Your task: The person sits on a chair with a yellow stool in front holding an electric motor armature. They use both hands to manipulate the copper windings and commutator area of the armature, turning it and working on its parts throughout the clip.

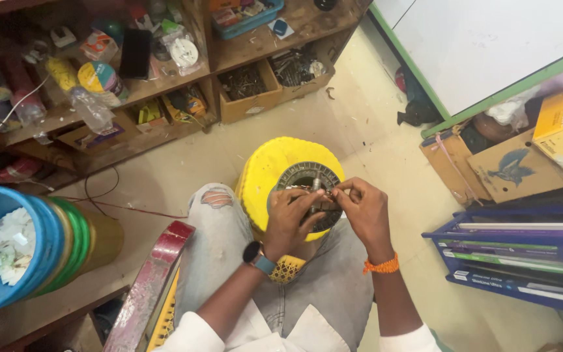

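A round grey metal part with a ribbed rim (302, 173) lies on top of a yellow plastic stool (265, 171) between my knees. My left hand (289, 218), with a dark watch at the wrist, rests on the part's near side, fingers curled onto it. My right hand (363, 207), with an orange thread band at the wrist, pinches something small over the part's right side. What the fingertips hold is too small to make out. Both hands touch each other above the part's middle.
Wooden shelves (164, 85) hold tape rolls, bottles and boxes of small hardware at the back. Stacked blue and green buckets (40, 248) stand at left. Cardboard boxes (516, 163) and a blue rack with books (522, 254) are at right. A red-edged board (154, 280) leans by my left leg.
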The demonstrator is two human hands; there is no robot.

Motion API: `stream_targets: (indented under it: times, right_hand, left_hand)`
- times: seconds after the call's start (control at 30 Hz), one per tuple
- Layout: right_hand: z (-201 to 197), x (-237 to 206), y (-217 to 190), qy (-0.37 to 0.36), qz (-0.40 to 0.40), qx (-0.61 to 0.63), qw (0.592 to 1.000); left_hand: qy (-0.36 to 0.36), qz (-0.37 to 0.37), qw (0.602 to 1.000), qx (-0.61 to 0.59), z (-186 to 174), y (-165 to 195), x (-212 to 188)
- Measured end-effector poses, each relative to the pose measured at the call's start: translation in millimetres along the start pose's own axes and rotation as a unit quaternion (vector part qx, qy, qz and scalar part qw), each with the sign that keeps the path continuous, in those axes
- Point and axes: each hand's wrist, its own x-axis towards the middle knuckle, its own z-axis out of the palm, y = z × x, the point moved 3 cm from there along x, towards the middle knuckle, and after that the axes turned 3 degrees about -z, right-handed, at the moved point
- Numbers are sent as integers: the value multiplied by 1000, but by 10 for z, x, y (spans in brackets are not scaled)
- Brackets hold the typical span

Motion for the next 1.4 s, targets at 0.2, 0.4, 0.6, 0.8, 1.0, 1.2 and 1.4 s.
stream_targets:
  times: [0.2,0.4,0.6,0.8,1.0,1.2,1.4]
  right_hand:
    - [0,-321,-62,13,-31,0,999]
    - [72,-395,-25,33,-50,9,998]
    - [118,-464,1,52,-73,-4,996]
    - [300,-678,-36,49,-194,-39,979]
    - [116,-782,-111,3,-241,-114,964]
    - [-66,-599,-235,21,-214,-61,975]
    - [97,-137,-325,25,-251,-51,966]
  left_hand:
    - [-22,7,999,-32,-38,-94,71]
    - [-38,10,999,-36,-45,-106,95]
    - [-74,13,996,-48,-50,-141,136]
    - [-19,157,986,55,-24,-112,-27]
    - [36,169,983,55,91,-127,-213]
    - [63,-8,996,-68,188,-147,-253]
    - [101,-106,986,-84,165,-95,-207]
